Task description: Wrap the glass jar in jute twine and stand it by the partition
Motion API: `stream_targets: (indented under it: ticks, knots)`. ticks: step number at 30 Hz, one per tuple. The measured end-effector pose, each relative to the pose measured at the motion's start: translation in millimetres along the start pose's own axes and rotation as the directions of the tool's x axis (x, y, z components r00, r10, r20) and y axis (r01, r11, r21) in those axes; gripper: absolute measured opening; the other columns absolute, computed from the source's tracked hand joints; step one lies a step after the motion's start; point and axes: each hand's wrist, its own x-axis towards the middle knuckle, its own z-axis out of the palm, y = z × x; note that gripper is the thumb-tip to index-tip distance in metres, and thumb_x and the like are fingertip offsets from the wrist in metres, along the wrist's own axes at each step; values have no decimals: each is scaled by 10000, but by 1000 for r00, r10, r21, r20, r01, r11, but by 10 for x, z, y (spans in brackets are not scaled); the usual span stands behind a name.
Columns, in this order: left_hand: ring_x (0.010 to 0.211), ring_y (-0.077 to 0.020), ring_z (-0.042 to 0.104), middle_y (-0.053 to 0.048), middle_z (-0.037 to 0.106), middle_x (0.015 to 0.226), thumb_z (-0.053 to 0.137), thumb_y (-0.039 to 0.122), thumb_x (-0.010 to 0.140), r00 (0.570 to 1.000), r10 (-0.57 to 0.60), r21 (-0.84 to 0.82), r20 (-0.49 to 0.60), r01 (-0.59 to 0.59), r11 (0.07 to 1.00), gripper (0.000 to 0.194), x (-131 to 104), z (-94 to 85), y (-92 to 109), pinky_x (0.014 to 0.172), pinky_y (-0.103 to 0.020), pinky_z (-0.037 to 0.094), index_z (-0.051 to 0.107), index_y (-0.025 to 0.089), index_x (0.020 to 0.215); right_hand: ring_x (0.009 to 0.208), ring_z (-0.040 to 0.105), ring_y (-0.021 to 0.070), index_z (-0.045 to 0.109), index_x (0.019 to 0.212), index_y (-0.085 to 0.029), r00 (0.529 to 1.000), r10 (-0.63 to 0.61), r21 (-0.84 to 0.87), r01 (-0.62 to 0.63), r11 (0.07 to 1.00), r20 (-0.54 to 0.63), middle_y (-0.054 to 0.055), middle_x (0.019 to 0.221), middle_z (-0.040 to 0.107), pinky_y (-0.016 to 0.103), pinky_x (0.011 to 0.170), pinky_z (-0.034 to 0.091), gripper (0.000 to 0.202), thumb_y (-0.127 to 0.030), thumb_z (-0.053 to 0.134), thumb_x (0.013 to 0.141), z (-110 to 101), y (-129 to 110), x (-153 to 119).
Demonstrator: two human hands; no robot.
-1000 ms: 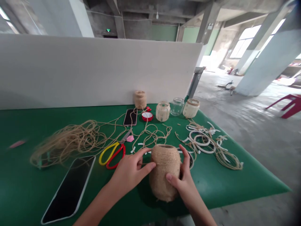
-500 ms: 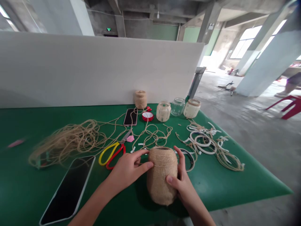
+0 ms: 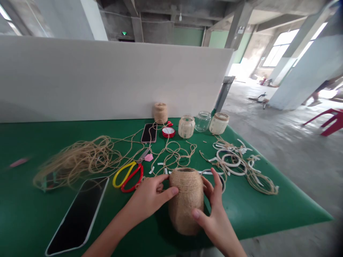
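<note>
Twine-wrapped jar (image 3: 185,205) stands on green table (image 3: 257,214) I watch remotely: thumb of left hand (image 3: 151,194) against upper side, fingers of right hand (image 3: 214,207) spread about opposite wall; whether either clamps, I cannot tell. Beyond, 2 pale jars (image 3: 187,129), another wrapped jar (image 3: 160,115), clear glass jar (image 3: 203,124); contents indistinct.

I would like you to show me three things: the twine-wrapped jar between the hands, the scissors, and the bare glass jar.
Front twine-wrapped jar (image 3: 185,205), head view: its front wall.
Scissors (image 3: 139,162), head view: the pivot.
Bare glass jar (image 3: 203,123), head view: its side wall.
</note>
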Motion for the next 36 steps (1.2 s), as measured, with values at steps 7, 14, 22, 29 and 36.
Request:
stream_targets:
  ticks: [7,14,22,29,36]
  knots:
    - [464,-137,439,33,456,486,428,602,767,986,-24,265,-165,67,962,487,-103,95,98,456,-233,236,616,201,971,1036,556,263,-47,1380,-321,995,104,7,-104,995,-1,100,1237,484,447,903,415,1069,-258,709,627,133,-122,-33]
    - [528,-145,476,24,510,571,454,586,761,990,-19,243,-141,54,969,528,-86,13,-3,507,-229,315,556,232,1140,980,592,277,19,1360,-330,986,156,230,-165,959,56,92,1133,550,458,854,441,1046,-330,744,606,70,-30,31]
    - [524,-114,404,59,362,563,486,550,766,997,17,111,-71,-9,994,525,4,-86,-116,492,-211,277,546,209,1162,942,607,270,1,1355,-324,977,101,361,-165,918,188,97,1118,568,443,824,452,1039,-378,735,622,43,109,104]
    - [506,-110,376,60,368,541,464,523,792,998,40,100,-55,-35,994,503,15,-57,-149,479,-211,235,559,180,1147,1008,568,276,10,1366,-309,969,123,378,-198,904,215,96,1113,566,429,830,442,1010,-420,707,643,56,113,104]
    - [483,-111,388,56,389,519,436,529,807,995,42,108,-89,-32,994,464,10,5,-115,463,-212,252,587,178,1071,1024,552,260,77,1353,-287,967,102,326,-176,929,232,97,1165,529,428,900,395,930,-405,689,663,12,115,104]
